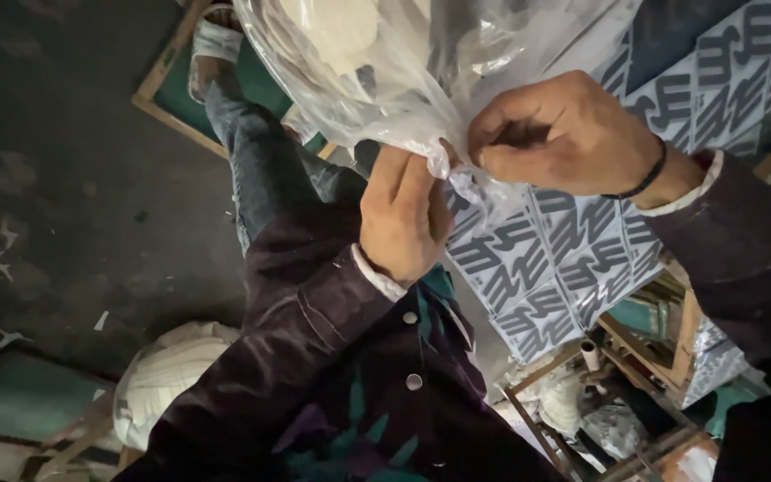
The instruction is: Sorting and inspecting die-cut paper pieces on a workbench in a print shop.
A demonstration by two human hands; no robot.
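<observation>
Plastic fills the top of my view: a clear plastic bag [421, 62] with something pale and cream-coloured inside it, and both my hands meet at its gathered lower edge. My right hand [564, 134] is curled tight into a fist, thumb and fingers pinching a twisted bit of the film, so that hand is closed on the bag. My left hand [403, 219] sits just below and to the left of that pinch, fingers pointing up and pressed flat together against the bunched film; it grips the same neck of plastic from beneath. Holding it from two sides like this keeps the loose film bunched into one narrow neck, I judge, and stops the pale contents from slipping toward the opening.

Behind the bag, to its right, leans a sheet printed with dark grey shapes on pale blue [546, 259], and my right wrist crosses in front of it, a thin black band [644, 178] around it. Below the bag my dark purple sleeves [314, 330] run down toward me, white cuffs showing at both wrists. Left of the bag lies the dark floor [73, 178], littered with small white scraps, and a white bundle of cloth [167, 375] rests well below it. Wooden frames [635, 357] stand stacked below the printed sheet.
</observation>
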